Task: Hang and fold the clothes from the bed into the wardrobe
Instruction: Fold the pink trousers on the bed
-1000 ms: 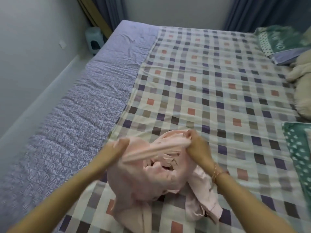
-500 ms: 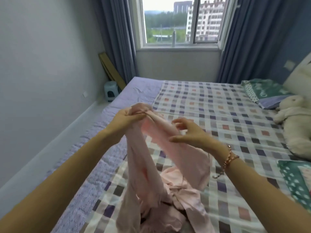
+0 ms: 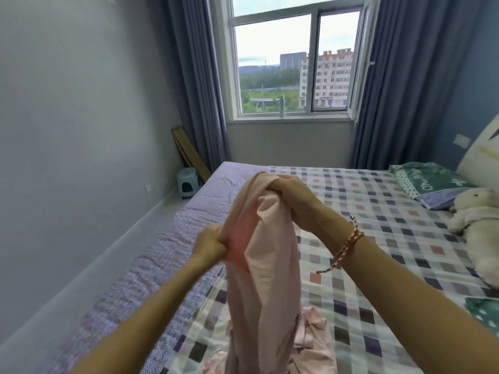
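The left hand [image 3: 209,245] at 9 o'clock, right hand [image 3: 290,190] at 12, each grip clutching the pale-pink cloth garment [image 3: 267,255]; find its shoulders first.

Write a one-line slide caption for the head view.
Right hand grips the top of a pink garment, left hand pinches its side, held up over the checked bed.

Head view, facing forward over bed [image 3: 378,238], hands close.

Daylight comes through a large window [image 3: 294,63] with grey-blue curtains [image 3: 194,76] at both sides. A bottle [image 3: 282,106] stands on its sill. The left wall [image 3: 81,103] is pale grey; a small stool [image 3: 189,182] stands in the corner beside the bed [image 3: 378,211].
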Motion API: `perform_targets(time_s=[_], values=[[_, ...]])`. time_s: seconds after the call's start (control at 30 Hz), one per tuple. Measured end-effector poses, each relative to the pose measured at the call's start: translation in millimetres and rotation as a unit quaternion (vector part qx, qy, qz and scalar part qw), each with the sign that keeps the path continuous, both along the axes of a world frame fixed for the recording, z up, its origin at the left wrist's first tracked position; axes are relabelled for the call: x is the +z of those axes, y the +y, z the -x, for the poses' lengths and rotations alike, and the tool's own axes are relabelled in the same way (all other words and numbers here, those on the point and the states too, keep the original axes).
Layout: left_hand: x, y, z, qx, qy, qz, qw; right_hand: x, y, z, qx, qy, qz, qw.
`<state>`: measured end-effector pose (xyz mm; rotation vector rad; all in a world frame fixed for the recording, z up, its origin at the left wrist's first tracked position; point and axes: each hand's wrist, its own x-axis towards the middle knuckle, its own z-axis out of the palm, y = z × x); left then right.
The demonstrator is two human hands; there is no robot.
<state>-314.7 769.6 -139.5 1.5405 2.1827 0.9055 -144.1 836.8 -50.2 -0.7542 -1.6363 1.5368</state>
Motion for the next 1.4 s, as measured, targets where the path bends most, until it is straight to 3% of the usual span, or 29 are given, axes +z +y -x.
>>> perform_targets(time_s=[0.13, 0.23, 0.3, 0.37, 0.4, 0.43, 0.5, 0.57, 0.63, 0.7, 0.77, 0.87, 0.93, 0.97, 1.0, 1.07, 1.1, 1.17, 1.2, 1.27, 1.33, 1.4], values=[[-74.1, -21.1, -21.9, 0.047, -0.076, 0.119, 0.989, 25.9, -1.1, 1.1, 0.0, 0.059, 0.011, 0.998], [-89.9, -31.4, -5.3, 0.066, -0.09, 0.19, 0.975, 28.5, 18.2, -17.4, -0.069, 0.045, -0.006, 0.997], [-73.9, -33.9, 9.3, 0.055, -0.196, 0.195, 0.959, 12.5, 40.4, -32.2, -0.148, -0.085, -0.085, 0.982], [-49.1, -31.3, 19.3, 0.027, -0.345, 0.225, 0.911, -12.3, 50.6, -41.8, -0.184, -0.328, -0.194, 0.906], [-35.1, -28.5, 19.1, -0.009, -0.423, 0.227, 0.877, -25.7, 49.6, -41.4, -0.188, -0.4, -0.218, 0.87], [-24.3, -25.4, 21.2, -0.036, -0.473, 0.218, 0.853, -37.6, 40.6, -37.3, -0.184, -0.413, -0.213, 0.866], [-1.2, -11.8, 19.5, -0.066, -0.537, 0.176, 0.822, -55.1, 8.7, -23.9, -0.118, -0.314, -0.154, 0.929], [26.8, -9.0, 7.4, -0.071, -0.592, 0.156, 0.787, -62.2, -33.7, -6.8, -0.006, -0.178, -0.035, 0.983], [47.1, -7.9, -0.8, -0.022, -0.614, 0.136, 0.777, -64.7, -67.5, 1.7, 0.038, -0.118, 0.003, 0.992], [55.3, 0.7, 2.8, 0.056, -0.645, 0.104, 0.755, -67.6, -83.1, 7.1, 0.03, -0.139, -0.011, 0.99], [61.3, 3.6, 3.3, 0.071, -0.658, 0.086, 0.745, -72.2, -88.6, 15.7, -0.002, -0.189, -0.025, 0.982], [66.1, 4.9, 11.1, 0.104, -0.695, 0.074, 0.708, -75.9, -73.1, 24.0, -0.106, -0.188, -0.091, 0.972], [74.6, -3.3, 13.3, 0.087, -0.687, 0.055, 0.719, -65.0, -59.2, 22.6, -0.138, -0.162, -0.085, 0.973], [74.7, -5.3, 16.5, 0.086, -0.648, 0.037, 0.756, -55.8, -53.6, 20.6, -0.134, -0.148, -0.074, 0.977], [70.3, -7.3, 21.3, 0.09, -0.578, 0.013, 0.811, -43.9, -49.1, 19.2, -0.136, -0.148, -0.088, 0.976], [65.4, -15.3, 24.6, 0.068, -0.33, -0.052, 0.94, -21.1, -40.9, 20.3, -0.139, -0.175, -0.143, 0.964], [68.6, -20.9, 20.3, -0.015, -0.25, -0.097, 0.963, -11.0, -36.0, 23.3, -0.13, -0.193, -0.162, 0.959], [71.3, -28.2, 8.0, -0.225, -0.188, -0.104, 0.95, 1.0, -29.5, 30.9, -0.097, -0.212, -0.155, 0.96], [67.8, -27.3, 6.3, -0.282, -0.132, -0.102, 0.945, 3.8, -27.4, 35.8, -0.085, -0.214, -0.138, 0.963], [61.8, -19.8, 6.1, -0.299, -0.021, -0.115, 0.947, 7.3, -25.6, 39.9, -0.061, -0.202, -0.085, 0.974], [61.9, -16.7, 9.2, -0.286, -0.024, -0.097, 0.953, 6.2, -26.3, 35.3, 0.019, -0.16, -0.003, 0.987], [66.6, -16.4, 13.7, -0.286, -0.055, -0.071, 0.954, -2.3, -27.7, 21.9, 0.144, -0.056, 0.088, 0.984]])
